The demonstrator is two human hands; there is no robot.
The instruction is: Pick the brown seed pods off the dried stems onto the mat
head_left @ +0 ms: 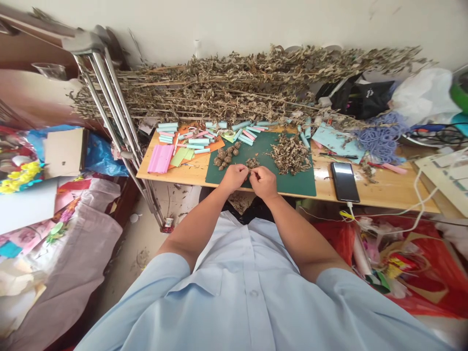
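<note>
The left hand [232, 177] and right hand [263, 182] pinch together, clenched on something too small to make out, low over a dark green cutting mat [292, 185] on a pale wooden counter [387, 191], just below a little heap of crumbled dried leaves [252, 163]. Working this low keeps crumbs on the mat. A black bag [360, 100] shows a small white logo, unreadable from here.

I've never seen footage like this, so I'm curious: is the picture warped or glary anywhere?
Head view: the wide lens bows the metal crutch; glare sits on the wooden table and phone screen; left hand and right hand look sharp.
</note>
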